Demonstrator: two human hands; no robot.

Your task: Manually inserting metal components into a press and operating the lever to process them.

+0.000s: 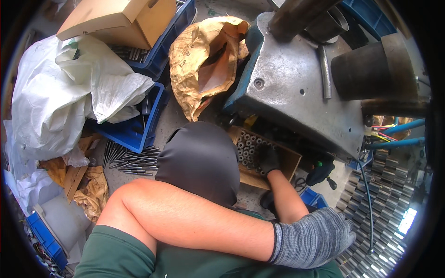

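Note:
Wearing a black glove, my right hand (267, 159) reaches into an open cardboard box (289, 164) below the machine. It lies among several small grey metal sleeves (246, 147) standing with their hollow ends up. Its fingers blend into the dark, so their grip is unclear. My left forearm crosses in front of me toward the right. The left hand (315, 238), in a grey knitted glove, rests across my right arm near the elbow. Its fingers are curled in, and whatever they may hold is hidden.
A grey metal machine block (296, 74) overhangs the box. Rows of metal cylinders (380, 199) lie at right beneath a black cable (367, 199). A black rounded surface (199, 162) is left of the box. Dark rods (134, 160), a blue crate (123, 134) and a paper sack (185, 60) lie beyond.

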